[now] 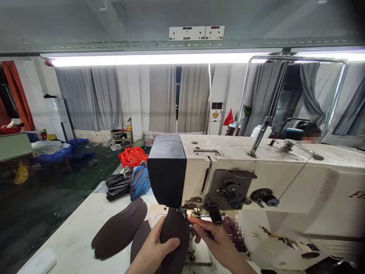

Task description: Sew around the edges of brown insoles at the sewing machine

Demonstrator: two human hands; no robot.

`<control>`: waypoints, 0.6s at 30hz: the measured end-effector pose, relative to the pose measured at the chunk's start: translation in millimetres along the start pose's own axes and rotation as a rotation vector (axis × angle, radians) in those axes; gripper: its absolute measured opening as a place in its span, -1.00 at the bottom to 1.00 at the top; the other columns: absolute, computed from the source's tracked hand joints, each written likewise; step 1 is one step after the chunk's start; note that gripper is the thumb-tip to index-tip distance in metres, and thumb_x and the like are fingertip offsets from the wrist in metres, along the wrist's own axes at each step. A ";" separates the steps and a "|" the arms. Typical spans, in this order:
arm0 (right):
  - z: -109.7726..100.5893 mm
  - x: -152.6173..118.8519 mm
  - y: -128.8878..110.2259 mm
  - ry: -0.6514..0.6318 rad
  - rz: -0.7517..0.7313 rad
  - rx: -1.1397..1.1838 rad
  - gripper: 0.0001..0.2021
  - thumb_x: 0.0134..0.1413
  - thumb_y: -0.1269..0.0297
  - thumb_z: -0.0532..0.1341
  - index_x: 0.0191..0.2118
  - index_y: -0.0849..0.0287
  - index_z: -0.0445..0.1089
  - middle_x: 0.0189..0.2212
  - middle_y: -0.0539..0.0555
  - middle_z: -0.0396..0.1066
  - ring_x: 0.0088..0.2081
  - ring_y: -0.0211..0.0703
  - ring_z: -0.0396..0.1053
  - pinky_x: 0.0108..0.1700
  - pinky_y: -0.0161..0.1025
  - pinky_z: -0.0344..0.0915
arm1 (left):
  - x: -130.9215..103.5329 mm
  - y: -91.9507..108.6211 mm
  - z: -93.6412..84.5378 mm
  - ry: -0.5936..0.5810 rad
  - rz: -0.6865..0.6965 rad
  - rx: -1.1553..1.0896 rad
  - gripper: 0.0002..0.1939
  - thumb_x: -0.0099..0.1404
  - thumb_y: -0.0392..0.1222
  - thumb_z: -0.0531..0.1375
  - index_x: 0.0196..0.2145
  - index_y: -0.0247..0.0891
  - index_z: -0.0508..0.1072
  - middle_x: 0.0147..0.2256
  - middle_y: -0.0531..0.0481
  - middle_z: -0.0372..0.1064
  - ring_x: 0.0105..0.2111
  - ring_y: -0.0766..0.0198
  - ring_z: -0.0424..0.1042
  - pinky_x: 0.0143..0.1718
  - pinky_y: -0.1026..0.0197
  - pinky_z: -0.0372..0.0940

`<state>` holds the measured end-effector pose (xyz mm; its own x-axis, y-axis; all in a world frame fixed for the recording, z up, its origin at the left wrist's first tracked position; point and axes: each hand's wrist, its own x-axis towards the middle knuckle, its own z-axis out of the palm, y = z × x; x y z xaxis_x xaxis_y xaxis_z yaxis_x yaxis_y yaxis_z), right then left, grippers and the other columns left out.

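Note:
A large white sewing machine [273, 182] fills the right side, its black end cover facing the left. Beneath its needle area lies a dark brown sole-shaped piece [176, 243]. My left hand [158, 243] grips this piece, thumb on top and fingers at its left edge. My right hand [212, 236] is to the right of the piece, index finger stretched toward the needle area, the other fingers curled around a dark object too hidden to name. Left of my left hand, a fanned stack of brown sole-shaped pieces [121, 228] rests on the white table [74, 232].
Behind the stack are black pieces [117, 185], a blue-edged bundle [140, 182] and a red plastic bag [132, 155]. A white box [41, 262] lies at the table's front left. Thread cones [261, 131] stand behind the machine, near a person's head [310, 131].

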<state>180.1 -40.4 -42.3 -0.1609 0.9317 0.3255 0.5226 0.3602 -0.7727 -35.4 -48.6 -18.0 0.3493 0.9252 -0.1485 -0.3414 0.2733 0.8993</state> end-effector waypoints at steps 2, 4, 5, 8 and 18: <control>0.0 0.4 0.4 0.013 -0.003 -0.022 -0.57 0.24 -0.05 0.06 -0.01 0.05 0.53 -0.61 0.01 0.54 -0.43 -0.12 0.52 -0.18 -0.25 0.43 | 4.7 3.3 0.9 -0.031 0.040 0.021 -0.37 -0.02 -0.17 0.40 0.02 -0.21 0.35 -0.05 -0.13 0.47 -0.05 0.02 0.44 -0.04 0.08 0.35; 0.0 1.0 -0.3 0.013 0.001 -0.026 -0.56 0.24 -0.06 0.05 -0.01 0.05 0.53 -0.60 0.01 0.54 -0.44 -0.14 0.52 -0.20 -0.27 0.43 | 9.6 4.4 1.2 -0.055 0.074 0.037 -0.42 0.03 -0.21 0.37 0.02 -0.23 0.34 -0.07 -0.12 0.48 -0.07 0.04 0.44 -0.04 0.08 0.34; 0.1 1.2 -0.9 0.008 0.000 -0.022 -0.55 0.24 -0.07 0.05 -0.01 0.05 0.53 -0.61 0.01 0.54 -0.44 -0.14 0.52 -0.20 -0.28 0.43 | 11.7 4.4 1.6 -0.060 0.096 0.040 -0.44 0.04 -0.23 0.35 0.02 -0.23 0.34 -0.08 -0.12 0.47 -0.08 0.05 0.44 -0.04 0.08 0.34; 0.4 1.3 -1.9 0.008 -0.001 -0.017 -0.55 0.24 -0.06 0.05 -0.02 0.07 0.53 -0.61 0.01 0.54 -0.43 -0.13 0.53 -0.18 -0.28 0.42 | 15.2 4.6 4.1 -0.062 0.163 0.040 -0.48 0.06 -0.27 0.33 -0.01 -0.22 0.35 -0.09 -0.10 0.47 -0.08 0.08 0.43 -0.03 0.11 0.32; 1.3 -0.9 3.1 -0.004 0.059 -0.030 -0.57 0.23 -0.06 0.05 0.00 0.00 0.51 -0.56 0.01 0.55 -0.35 -0.05 0.51 -0.06 -0.09 0.36 | 21.3 13.7 14.4 0.081 0.100 0.235 -0.49 0.00 -0.25 0.31 -0.07 -0.23 0.28 -0.39 0.08 0.43 -0.48 0.33 0.40 -0.61 0.41 0.19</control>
<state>180.8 -40.0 -45.7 -0.1324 0.9514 0.2782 0.5561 0.3036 -0.7737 -20.1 -29.0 -2.9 0.2495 0.9653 -0.0777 -0.1553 0.1191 0.9807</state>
